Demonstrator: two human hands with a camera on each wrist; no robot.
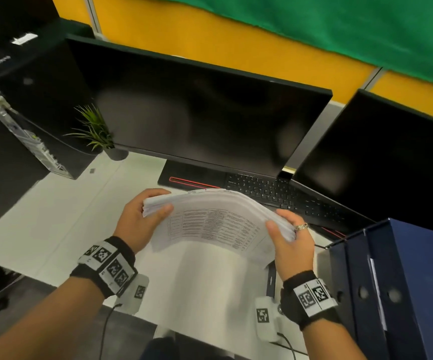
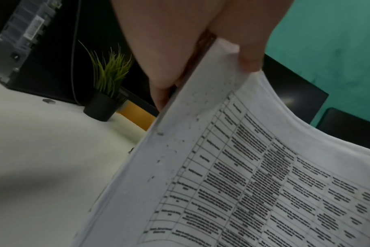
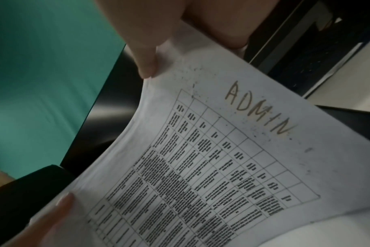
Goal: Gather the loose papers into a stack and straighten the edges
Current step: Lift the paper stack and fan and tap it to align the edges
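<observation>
Above the near edge of the white desk (image 1: pixel 62 224), the left hand (image 1: pixel 138 222) and right hand (image 1: pixel 292 242) pinch opposite ends of the bowed paper stack (image 1: pixel 215 219), thumbs on top, keyboard (image 1: pixel 275 194) and monitor (image 1: pixel 197 113) beyond.

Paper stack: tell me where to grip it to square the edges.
Grip the paper stack at its two short side edges, from left and right, as the left hand and right hand do now. It bows upward between them, so opposite-edge grips probably control it best.
</observation>
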